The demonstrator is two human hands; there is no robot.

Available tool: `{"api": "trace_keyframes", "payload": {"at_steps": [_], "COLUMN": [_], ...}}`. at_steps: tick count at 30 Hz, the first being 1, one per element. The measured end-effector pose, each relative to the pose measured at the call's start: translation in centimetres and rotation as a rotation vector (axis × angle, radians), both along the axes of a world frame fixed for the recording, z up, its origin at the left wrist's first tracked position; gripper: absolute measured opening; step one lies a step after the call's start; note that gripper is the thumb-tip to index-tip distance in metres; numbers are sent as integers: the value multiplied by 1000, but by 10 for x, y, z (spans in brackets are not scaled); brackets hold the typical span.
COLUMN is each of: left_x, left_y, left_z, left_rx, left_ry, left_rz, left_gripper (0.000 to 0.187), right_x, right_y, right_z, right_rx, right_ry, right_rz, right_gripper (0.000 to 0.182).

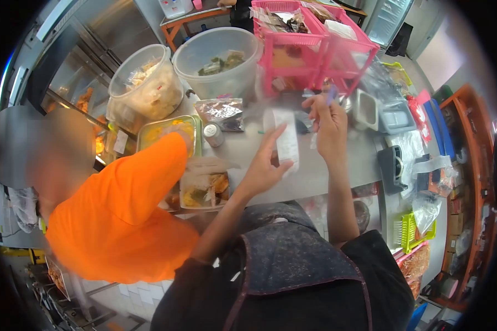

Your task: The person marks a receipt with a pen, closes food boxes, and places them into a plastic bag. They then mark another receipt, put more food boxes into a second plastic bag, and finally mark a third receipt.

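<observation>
A long white paper slip, perhaps a receipt, is held over the metal table by my left hand; the fingers and thumb are at its left and lower edges. To the right of the slip, my right hand is raised, its fingers pinched round a purplish pen that is partly blurred. Left of my left hand stand a small can and a silvery plastic packet. A clear container of food sits near my left forearm.
At left, a person in an orange shirt reaches into a tray of yellow food. Behind are two large tubs and pink baskets. Metal pans, plastic bags and a green basket are at right.
</observation>
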State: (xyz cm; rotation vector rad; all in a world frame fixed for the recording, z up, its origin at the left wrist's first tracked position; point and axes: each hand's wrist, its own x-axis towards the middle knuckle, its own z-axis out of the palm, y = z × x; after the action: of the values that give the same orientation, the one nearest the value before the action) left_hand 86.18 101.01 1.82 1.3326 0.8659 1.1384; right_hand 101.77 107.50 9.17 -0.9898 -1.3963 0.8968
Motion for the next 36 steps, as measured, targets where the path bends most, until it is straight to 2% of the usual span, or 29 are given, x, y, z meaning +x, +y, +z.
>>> {"api": "trace_keyframes", "payload": {"at_steps": [1, 2, 3, 6, 7, 9, 10, 12, 13, 14, 15, 17, 19, 21, 22, 23, 26, 27, 29, 31, 33, 34, 36], "left_x": [4, 3, 4, 1, -1, -5, -8, -15, -15, -15, -16, -15, -19, -19, -18, -19, -17, -17, -18, -17, -17, -18, -17], "left_y": [12, 16, 14, -7, -12, -15, -14, -5, -4, -2, 0, 0, 3, 4, 3, 3, 5, 5, 5, 4, 4, 6, 4], "left_z": [-49, -103, -145, -181, -187, -181, -174, -131, -129, -131, -133, -137, -144, -151, -152, -152, -153, -153, -154, -155, -155, -156, -156], "left_rx": [-20, 26, 67, -82, -118, 53, 13, -130, -165, -170, -172, -196, -198, -108, -121, -122, -119, -107, -111, -109, -119, -115, -99], "left_ry": [13, 202, 390, 475, 465, 820, 817, 1120, 1119, 1153, 1189, 1174, 1167, 1140, 1141, 1137, 1129, 1127, 1122, 1115, 1125, 1123, 1114], "left_rz": [-41, -51, -60, -102, -90, 169, 180, 118, 125, 157, 186, 197, 190, 258, 252, 258, 269, 282, 282, 296, 293, 295, 304], "left_gripper": [84, 85, 87, 92, 92, 95, 95, 101, 101, 104, 107, 108, 110, 113, 113, 113, 112, 112, 111, 111, 111, 111, 111], "right_x": [6, 9, 13, 22, 22, 26, 29, 29, 26, 21, 14, 1, -9, -9, -11, -12, -11, -12, -14, -13, -10, -10, -13], "right_y": [6, 13, 13, 4, 2, -5, -8, -16, -19, -19, -19, -23, -25, -17, -15, -18, -30, -28, -19, -19, -22, -20, -17], "right_z": [-15, -31, -45, -97, -119, -162, -182, -213, -226, -232, -236, -246, -260, -264, -268, -274, -285, -280, -268, -268, -270, -272, -269], "right_rx": [-7, 125, 106, -308, -341, -576, -693, -756, -785, -802, -826, -713, -675, -560, -518, -527, -312, -320, -443, -435, -361, -356, -474], "right_ry": [73, 43, 26, 94, 85, 119, 212, 286, 369, 418, 416, 397, 442, 178, 191, 191, -78, -79, 169, 161, 41, 40, 229], "right_rz": [-12, -41, -30, 121, 138, 143, 163, 176, 171, 142, 158, 161, 168, 123, 37, 36, 162, 154, -32, 20, 156, 156, 14], "right_gripper": [35, 42, 42, 49, 49, 53, 50, 45, 40, 26, 26, 15, 14, 13, 13, 13, 12, 12, 11, 11, 10, 10, 9]}}
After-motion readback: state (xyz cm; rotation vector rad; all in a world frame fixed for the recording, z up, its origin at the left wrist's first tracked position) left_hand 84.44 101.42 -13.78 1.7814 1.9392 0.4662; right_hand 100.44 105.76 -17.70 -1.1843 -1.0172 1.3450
